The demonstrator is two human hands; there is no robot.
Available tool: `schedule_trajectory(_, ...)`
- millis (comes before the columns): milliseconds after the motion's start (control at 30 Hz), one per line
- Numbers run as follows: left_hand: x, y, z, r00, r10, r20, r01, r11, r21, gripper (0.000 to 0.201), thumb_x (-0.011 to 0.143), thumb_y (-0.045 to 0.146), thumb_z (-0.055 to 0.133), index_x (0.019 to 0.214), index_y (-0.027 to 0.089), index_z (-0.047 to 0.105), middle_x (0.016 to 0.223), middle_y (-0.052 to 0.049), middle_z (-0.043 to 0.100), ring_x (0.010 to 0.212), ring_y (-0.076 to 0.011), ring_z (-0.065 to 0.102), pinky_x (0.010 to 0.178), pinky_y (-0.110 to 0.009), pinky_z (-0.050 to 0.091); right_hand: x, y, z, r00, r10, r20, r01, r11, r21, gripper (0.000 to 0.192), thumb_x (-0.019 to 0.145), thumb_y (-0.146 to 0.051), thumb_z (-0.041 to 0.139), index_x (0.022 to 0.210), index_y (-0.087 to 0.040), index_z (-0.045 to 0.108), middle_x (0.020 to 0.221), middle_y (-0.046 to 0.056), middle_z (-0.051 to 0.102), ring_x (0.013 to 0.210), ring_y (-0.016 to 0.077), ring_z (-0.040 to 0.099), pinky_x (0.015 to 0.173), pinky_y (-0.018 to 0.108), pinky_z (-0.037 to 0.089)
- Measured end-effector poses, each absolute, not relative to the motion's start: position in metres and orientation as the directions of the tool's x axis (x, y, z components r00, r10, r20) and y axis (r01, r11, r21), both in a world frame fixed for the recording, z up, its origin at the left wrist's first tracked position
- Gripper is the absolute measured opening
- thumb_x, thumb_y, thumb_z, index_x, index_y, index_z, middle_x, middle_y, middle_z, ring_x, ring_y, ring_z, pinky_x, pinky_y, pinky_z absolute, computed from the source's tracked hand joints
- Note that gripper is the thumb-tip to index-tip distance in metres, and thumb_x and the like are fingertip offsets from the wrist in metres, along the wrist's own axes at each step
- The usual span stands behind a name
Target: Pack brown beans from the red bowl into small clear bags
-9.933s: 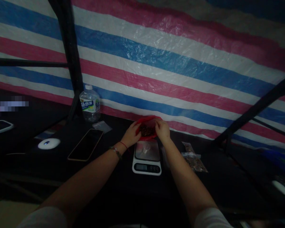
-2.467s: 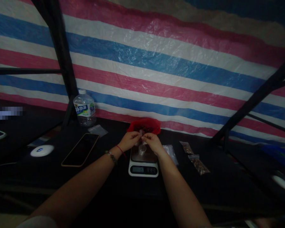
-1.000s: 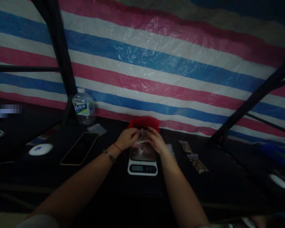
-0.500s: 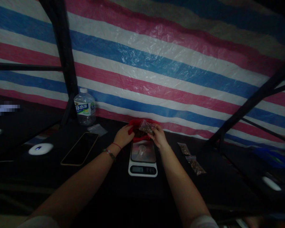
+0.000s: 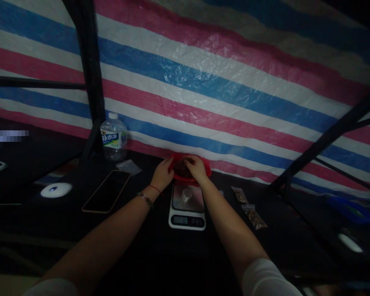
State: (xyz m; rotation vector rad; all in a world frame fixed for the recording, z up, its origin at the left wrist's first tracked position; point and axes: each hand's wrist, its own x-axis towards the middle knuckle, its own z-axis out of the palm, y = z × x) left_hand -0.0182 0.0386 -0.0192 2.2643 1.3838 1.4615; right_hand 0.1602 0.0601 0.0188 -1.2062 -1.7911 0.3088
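A red bowl [image 5: 207, 169] with dark bits in it stands on the dark table by the striped tarp. My left hand [image 5: 161, 176] grips the bowl's left rim. My right hand [image 5: 196, 167] reaches down into the bowl from the right, fingers curled over the contents; what it holds is hidden. Just in front of the bowl sits a white digital scale [image 5: 187, 213] with a small clear cup [image 5: 186, 194] on its steel plate.
Two small filled bags [image 5: 254, 217] lie right of the scale. To the left are a dark phone [image 5: 106, 191], an empty little bag [image 5: 128, 166], a water bottle [image 5: 113, 138] and a white round device [image 5: 56, 190]. Black frame poles stand at left and right.
Half a second ago my right hand held a small filled bag above the bowl; now that hand is lowered into the bowl and the bag is out of sight. The left hand stays on the rim.
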Motion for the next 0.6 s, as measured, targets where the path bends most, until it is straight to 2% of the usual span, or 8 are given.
schedule_trajectory(200, -0.017, 0.039, -0.022, 0.114, 0.723, 0.681, 0.633, -0.581, 0.511, 0.050, 0.079, 0.007, 0.048, 0.128, 0.012, 0.056, 0.134, -0.014, 0.054, 0.126, -0.0240, 0.050, 0.111, -0.042, 0.039, 0.158, 0.055, 0.025, -0.190, 0.786, 0.588, 0.653, 0.549, -0.522, 0.024, 0.079, -0.015, 0.054, 0.092, -0.019, 0.074, 0.096, 0.007, 0.072, 0.094, 0.0198, 0.064, 0.091, 0.034, 0.047)
schedule_trajectory(467, -0.015, 0.040, -0.023, 0.116, 0.721, 0.683, 0.625, -0.588, 0.514, 0.046, 0.079, 0.005, 0.047, 0.123, 0.014, 0.060, 0.128, -0.013, 0.058, 0.120, -0.0236, 0.054, 0.109, -0.043, 0.042, 0.156, 0.048, 0.030, -0.172, 0.807, 0.565, 0.741, 0.484, -0.466, 0.018, 0.081, -0.019, 0.059, 0.088, -0.019, 0.075, 0.090, 0.008, 0.072, 0.089, 0.0218, 0.064, 0.087, 0.036, 0.047)
schedule_trajectory(533, -0.015, 0.041, -0.024, 0.111, 0.719, 0.687, 0.626, -0.587, 0.513, 0.046, 0.079, 0.005, 0.046, 0.123, 0.014, 0.059, 0.128, -0.012, 0.058, 0.120, -0.0232, 0.054, 0.109, -0.043, 0.042, 0.156, 0.048, 0.030, -0.193, 0.805, 0.562, 0.736, 0.497, -0.460, 0.020, 0.082, -0.019, 0.057, 0.091, -0.021, 0.075, 0.091, 0.007, 0.072, 0.089, 0.0209, 0.064, 0.088, 0.035, 0.047)
schedule_trajectory(600, -0.014, 0.041, -0.024, 0.109, 0.720, 0.686, 0.627, -0.585, 0.514, 0.047, 0.079, 0.005, 0.045, 0.123, 0.014, 0.059, 0.128, -0.012, 0.058, 0.121, -0.0229, 0.053, 0.109, -0.043, 0.042, 0.155, 0.048, 0.028, -0.173, 0.767, 0.618, 0.720, 0.527, -0.452, 0.026, 0.084, -0.018, 0.052, 0.098, -0.022, 0.074, 0.099, 0.006, 0.071, 0.095, 0.0196, 0.063, 0.091, 0.034, 0.046)
